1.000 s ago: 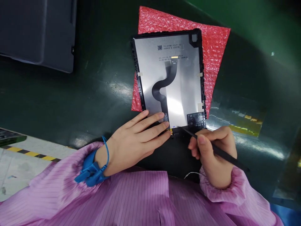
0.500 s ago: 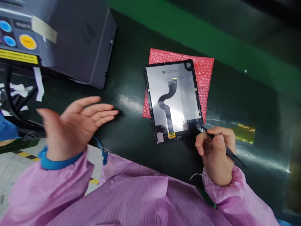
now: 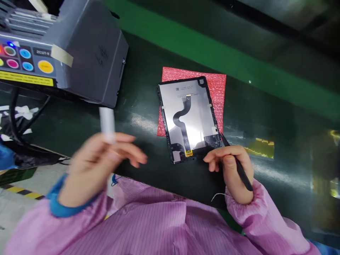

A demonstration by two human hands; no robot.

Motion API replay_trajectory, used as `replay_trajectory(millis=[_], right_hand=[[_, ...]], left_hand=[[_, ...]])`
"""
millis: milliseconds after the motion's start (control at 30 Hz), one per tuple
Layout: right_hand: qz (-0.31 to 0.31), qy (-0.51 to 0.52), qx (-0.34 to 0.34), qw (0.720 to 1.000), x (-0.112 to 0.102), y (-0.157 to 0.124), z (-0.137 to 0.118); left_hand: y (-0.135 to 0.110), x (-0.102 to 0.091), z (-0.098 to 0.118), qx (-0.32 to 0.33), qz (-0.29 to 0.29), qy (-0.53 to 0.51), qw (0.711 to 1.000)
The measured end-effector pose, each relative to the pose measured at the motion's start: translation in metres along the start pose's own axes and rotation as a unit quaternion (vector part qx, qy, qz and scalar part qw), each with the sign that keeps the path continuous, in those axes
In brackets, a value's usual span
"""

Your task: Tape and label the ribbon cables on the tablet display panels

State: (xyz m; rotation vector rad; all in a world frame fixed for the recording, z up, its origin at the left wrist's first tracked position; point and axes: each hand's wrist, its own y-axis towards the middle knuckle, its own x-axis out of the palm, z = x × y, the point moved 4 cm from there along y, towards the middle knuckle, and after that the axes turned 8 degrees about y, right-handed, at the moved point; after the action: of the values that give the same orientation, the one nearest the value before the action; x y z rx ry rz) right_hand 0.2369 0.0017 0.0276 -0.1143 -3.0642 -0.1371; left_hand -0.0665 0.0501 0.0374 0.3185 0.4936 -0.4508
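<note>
White strip (image 3: 107,122) pinched by the left hand (image 3: 98,163), well left of the display panel (image 3: 190,113). The right hand (image 3: 228,165), nearer, grips a black probe (image 3: 241,171) at its near-right corner.

Bench (image 3: 265,117): dark green, glossy mat, with a brighter green band (image 3: 212,49) running across the far side from 11 to 3 o'clock.

Lying on it:
- Grey machine (image 3: 87,56), at 10 o'clock; coloured round buttons and a yellow label strip on its left face.
- Red bubble-wrap sheet (image 3: 219,88), just past centre toward 12 o'clock, flat.
- Display panel (image 3: 200,113), silver back up, resting on the sheet; its near end overhangs onto the mat toward 6 o'clock.
- Yellow patch (image 3: 259,148), at 3 o'clock, flat on the mat.
</note>
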Motion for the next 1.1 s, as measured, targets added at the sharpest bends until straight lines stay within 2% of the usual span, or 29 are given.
replay_trajectory(millis=[33, 67, 167, 267, 367, 400, 467, 533, 600, 667, 733, 867, 967, 1100], right_hand=[[-0.036, -0.015, 0.007, 0.999, 0.005, 0.005, -0.005], [-0.069, -0.027, 0.021, 0.997, 0.010, 0.011, -0.010], [-0.133, -0.039, 0.099, 0.985, 0.024, 0.029, -0.019], [-0.153, -0.022, 0.142, 0.978, 0.031, 0.048, -0.023], [-0.136, -0.006, 0.128, 0.982, 0.031, 0.071, -0.022], [-0.134, -0.011, 0.125, 0.983, 0.031, 0.079, -0.020], [-0.157, -0.035, 0.130, 0.978, 0.034, 0.096, -0.013], [-0.198, -0.062, 0.141, 0.968, 0.040, 0.109, -0.004], [-0.224, -0.092, 0.141, 0.960, 0.046, 0.118, 0.005], [-0.228, -0.124, 0.127, 0.957, 0.049, 0.124, 0.012], [-0.226, -0.148, 0.117, 0.956, 0.050, 0.127, 0.018], [-0.222, -0.152, 0.110, 0.957, 0.050, 0.128, 0.024], [-0.217, -0.156, 0.098, 0.959, 0.050, 0.128, 0.026], [-0.213, -0.156, 0.090, 0.960, 0.050, 0.125, 0.029]], left_hand=[[0.003, 0.026, 0.012, -0.004, -0.069, -0.122, 0.990], [0.005, 0.049, 0.023, -0.012, -0.128, -0.195, 0.972], [0.015, 0.096, 0.041, -0.055, -0.187, -0.225, 0.955], [0.022, 0.112, 0.042, -0.100, -0.199, -0.287, 0.932], [0.024, 0.112, 0.041, -0.129, -0.225, -0.388, 0.885], [0.024, 0.111, 0.041, -0.130, -0.238, -0.387, 0.881], [0.023, 0.107, 0.041, -0.112, -0.261, -0.329, 0.901], [0.024, 0.101, 0.040, -0.072, -0.252, -0.230, 0.937], [0.027, 0.093, 0.037, -0.025, -0.204, -0.113, 0.972], [0.032, 0.084, 0.032, 0.017, -0.139, 0.016, 0.990], [0.036, 0.077, 0.026, 0.054, -0.086, 0.148, 0.984], [0.045, 0.069, 0.013, 0.083, -0.024, 0.343, 0.936], [0.049, 0.068, 0.007, 0.074, -0.007, 0.400, 0.913], [0.049, 0.071, 0.006, 0.063, -0.007, 0.428, 0.902]])
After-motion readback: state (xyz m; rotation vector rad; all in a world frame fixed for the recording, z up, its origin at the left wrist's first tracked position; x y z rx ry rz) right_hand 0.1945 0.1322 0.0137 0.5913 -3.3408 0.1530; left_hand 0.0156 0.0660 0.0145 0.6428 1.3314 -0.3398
